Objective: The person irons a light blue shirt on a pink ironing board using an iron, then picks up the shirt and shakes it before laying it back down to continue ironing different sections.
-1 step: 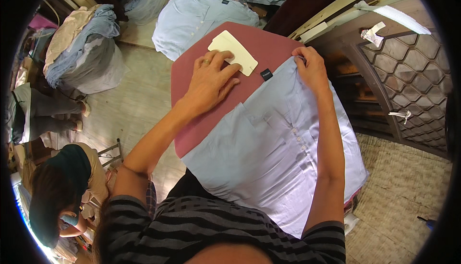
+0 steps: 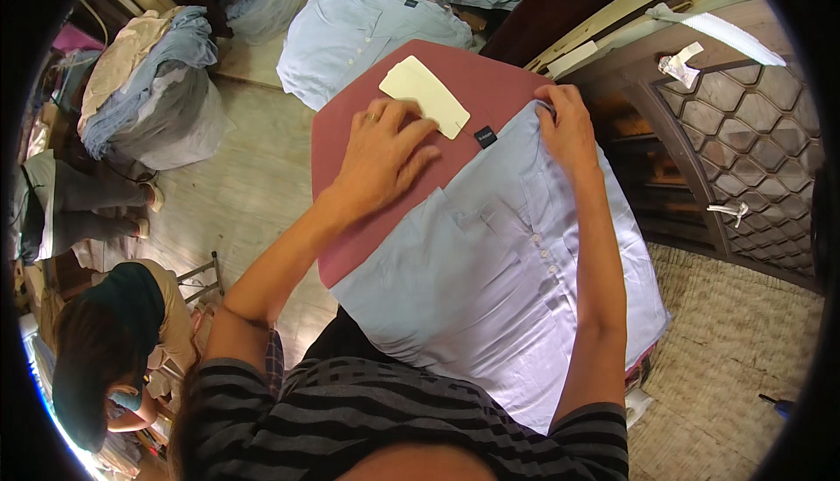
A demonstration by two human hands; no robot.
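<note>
A light blue shirt drapes over the near part of a padded reddish-pink board, its white buttons running down the front. Near the shirt's upper edge a small dark label lies against the board. My left hand is over the board with its fingers apart, at the lower-left edge of a pale yellow card. I cannot tell whether the fingertips press on the card. At the shirt's upper right corner, my right hand pinches the fabric between thumb and fingers.
Folded blue shirts lie beyond the board. A clothes-filled plastic bag stands at the left. One person bends over at lower left; another person's legs show above. A dark metal grille borders the right, beside a woven mat.
My left hand has drawn back very slightly toward me from the card. My right hand has shifted a little at the shirt corner. The shirt and card look the same.
</note>
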